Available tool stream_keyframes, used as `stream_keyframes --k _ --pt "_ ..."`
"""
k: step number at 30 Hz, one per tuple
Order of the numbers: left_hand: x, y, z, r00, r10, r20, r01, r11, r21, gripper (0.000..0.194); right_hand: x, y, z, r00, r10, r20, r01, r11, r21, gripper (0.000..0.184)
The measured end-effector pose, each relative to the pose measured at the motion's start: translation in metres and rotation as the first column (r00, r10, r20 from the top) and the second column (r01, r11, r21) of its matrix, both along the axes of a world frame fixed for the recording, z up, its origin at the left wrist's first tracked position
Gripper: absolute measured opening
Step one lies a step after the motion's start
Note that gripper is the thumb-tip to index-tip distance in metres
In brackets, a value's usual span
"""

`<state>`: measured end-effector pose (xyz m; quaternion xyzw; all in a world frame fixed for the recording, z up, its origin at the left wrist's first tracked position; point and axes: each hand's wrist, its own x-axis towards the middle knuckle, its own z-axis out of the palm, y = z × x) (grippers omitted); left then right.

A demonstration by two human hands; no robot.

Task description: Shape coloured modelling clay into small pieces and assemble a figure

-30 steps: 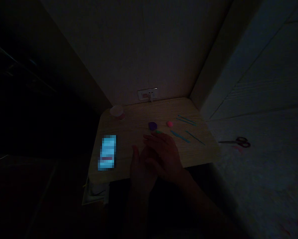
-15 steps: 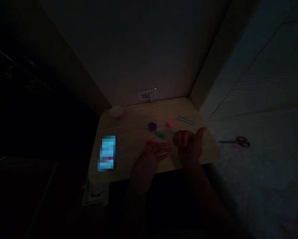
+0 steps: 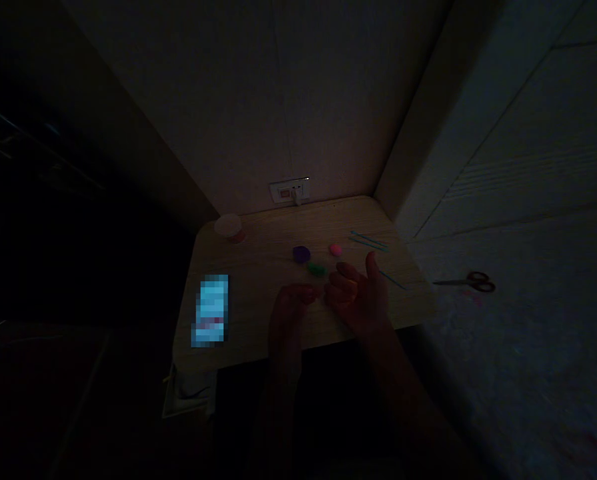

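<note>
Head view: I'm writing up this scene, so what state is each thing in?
Left hand, fingers bent; too dark to tell if it holds anything
Right hand, fingers curled, thumb raised
Purple lump, on the table
Green lump, on the table
Pink lump, rounded
Phone, screen lit
Socket, plug in it
Scissors, blades closed
Tub, cannot tell if lidded

Looks from the wearer's head, above and a little behind the left hand (image 3: 286, 321) and the right hand (image 3: 361, 299). Faces forward and steeply down, with the hands slightly below the centre. Is near enough to take in almost the whole table (image 3: 258, 293) beneath them, yet rather far for the hands' fine details. Reaches the wall (image 3: 223, 113) beyond them and the scissors (image 3: 471, 281) to their right.
</note>
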<state>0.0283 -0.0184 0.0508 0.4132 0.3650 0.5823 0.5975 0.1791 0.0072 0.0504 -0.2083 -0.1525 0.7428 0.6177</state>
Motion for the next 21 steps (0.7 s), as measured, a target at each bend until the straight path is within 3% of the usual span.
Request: stream_keyframes --k 2,5,7,12,14,17,21 --pt "0.0 -0.002 0.007 0.973 0.118 -0.196 -0.084 0.981 0.176 0.03 -0.004 -0.002 0.003 0.996 0.087 0.029 -0.088 0.996 0.019 0.066" --pt "-0.003 -0.001 0.014 0.895 0.105 -0.434 0.054 0.94 0.338 0.042 -0.009 -0.009 0.01 0.967 0.242 0.076 -0.246 0.968 0.044 0.083" --pt "-0.008 0.002 0.013 0.854 0.06 -0.517 0.143 0.928 0.344 0.046 -0.011 -0.014 0.014 0.934 0.342 0.099 -0.348 0.936 0.046 0.089" --pt "-0.017 0.005 0.0 0.855 0.02 -0.518 0.144 0.951 0.274 0.037 -0.011 -0.022 0.009 0.878 0.468 0.103 -0.474 0.879 0.046 0.097" --pt "-0.016 0.003 -0.001 0.901 0.034 -0.432 0.088 0.961 0.261 0.028 -0.01 -0.023 0.001 0.893 0.437 0.112 -0.441 0.898 0.012 0.093" --pt "-0.009 0.001 0.005 0.991 0.099 -0.091 -0.079 0.976 0.202 0.017 -0.008 -0.023 -0.009 0.938 0.31 0.154 -0.306 0.951 -0.049 0.08" --pt "-0.003 0.004 0.014 0.943 0.089 0.32 -0.08 0.996 -0.04 0.053 -0.009 -0.023 -0.01 0.953 0.235 0.191 -0.231 0.972 -0.041 0.08"
